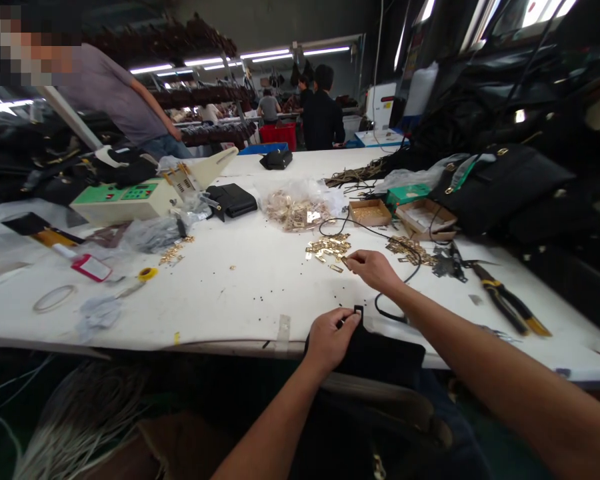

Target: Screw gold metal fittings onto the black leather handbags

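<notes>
My left hand (pixel 331 339) is closed on the black bag piece (pixel 380 353) at the table's front edge, its thumb and finger pinching beside a small tab with a rectangular slot. My right hand (pixel 373 269) is further forward, its fingertips pinched on a small gold metal plate (pixel 345 261). Just left of those fingertips lies a pile of gold plates (pixel 326 248). A second pile of gold pieces (pixel 405 250) lies to the right of my right hand. A black cord (pixel 380 308) loops behind my right wrist.
Pliers (pixel 513 303) and dark metal parts (pixel 449 262) lie at the right, below open cardboard boxes (pixel 370 212). A green-topped machine (pixel 130 199) and a red bottle (pixel 91 267) stand or lie left. A person (pixel 113 93) stands beyond the table.
</notes>
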### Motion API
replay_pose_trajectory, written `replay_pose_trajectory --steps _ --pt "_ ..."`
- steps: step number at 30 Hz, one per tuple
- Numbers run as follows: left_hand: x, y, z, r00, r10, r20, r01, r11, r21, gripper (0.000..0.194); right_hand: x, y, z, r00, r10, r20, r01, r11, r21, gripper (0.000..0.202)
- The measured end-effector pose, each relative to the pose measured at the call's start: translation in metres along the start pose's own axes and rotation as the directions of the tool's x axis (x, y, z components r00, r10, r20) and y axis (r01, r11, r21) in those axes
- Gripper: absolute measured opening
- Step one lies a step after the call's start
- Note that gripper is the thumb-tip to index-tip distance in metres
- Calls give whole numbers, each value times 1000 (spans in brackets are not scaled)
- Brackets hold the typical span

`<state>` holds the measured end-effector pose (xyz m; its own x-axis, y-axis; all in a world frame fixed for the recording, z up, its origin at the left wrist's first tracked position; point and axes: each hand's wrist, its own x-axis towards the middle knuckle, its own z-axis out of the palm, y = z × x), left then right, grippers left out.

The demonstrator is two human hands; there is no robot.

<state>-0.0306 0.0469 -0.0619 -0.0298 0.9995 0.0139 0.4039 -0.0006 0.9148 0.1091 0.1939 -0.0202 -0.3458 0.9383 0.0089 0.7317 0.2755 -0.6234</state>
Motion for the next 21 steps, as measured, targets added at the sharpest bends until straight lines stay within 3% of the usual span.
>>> replay_pose_trajectory --steps 3,5,7,10,21 --pt "0 -1 -1 1000 9 16 -8 1000 -20 36 -55 2 -11 997 18 73 -40 950 310 31" --pt "-1 0 -1 1000 5 28 -5 1000 -26 38 -87 5 -11 990 49 135 -115 838 533 31" --pt "-2 1 0 999 3 36 -2 1000 -27 39 -107 9 -9 982 64 178 -166 743 648 30" --pt "-4 4 3 1000 7 29 -6 999 -45 38 -119 14 -4 979 48 199 -174 706 686 28" --pt "-9 2 8 999 14 -31 -17 994 -110 32 -122 21 -1 985 -2 173 -99 816 570 20"
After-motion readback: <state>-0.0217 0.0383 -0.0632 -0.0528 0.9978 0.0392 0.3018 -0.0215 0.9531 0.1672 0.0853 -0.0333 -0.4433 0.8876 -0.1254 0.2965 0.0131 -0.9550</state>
